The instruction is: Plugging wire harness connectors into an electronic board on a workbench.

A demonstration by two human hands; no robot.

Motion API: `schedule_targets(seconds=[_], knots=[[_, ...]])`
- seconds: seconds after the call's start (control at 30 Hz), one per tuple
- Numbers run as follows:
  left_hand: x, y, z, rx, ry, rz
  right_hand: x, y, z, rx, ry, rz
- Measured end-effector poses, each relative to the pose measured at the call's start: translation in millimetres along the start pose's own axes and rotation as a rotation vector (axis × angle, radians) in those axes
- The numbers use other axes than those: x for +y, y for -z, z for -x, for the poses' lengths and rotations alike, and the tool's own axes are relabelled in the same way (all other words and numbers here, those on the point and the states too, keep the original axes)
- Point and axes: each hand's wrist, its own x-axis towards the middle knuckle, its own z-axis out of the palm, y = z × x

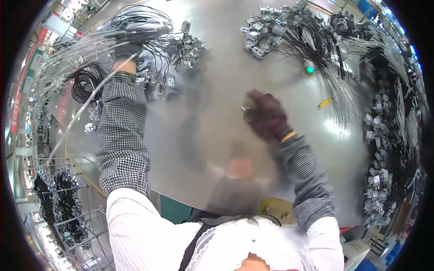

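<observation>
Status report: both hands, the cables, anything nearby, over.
Left hand among black cables, grip unclear. Right hand gloved, blurred, over metal table. Yellow-handled tool lies to its right.

- Head view: left fisheye of head-worn pair; upright, unmirrored.
- Looks down and forward over wearer's white top (271, 235) onto grey table (217, 81).
- Top nearest, at lower edge; right hand (267, 116) near mid-frame, left hand (125, 54) farther out.
- Wide field; edges bow toward dark rim.

Factory workshop, metal workbench (217, 77), cable bundles (309, 43)
</observation>
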Motion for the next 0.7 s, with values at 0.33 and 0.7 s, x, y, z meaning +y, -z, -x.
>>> schedule_targets(seconds=[0.33,0.7], knots=[[54,186,126,-0.114,0.26,1.249,-68,35,111,0.111,-0.07,-0.071],[215,220,116,-0.684,0.268,2.394,-90,66,232,0.129,-0.361,0.313]])
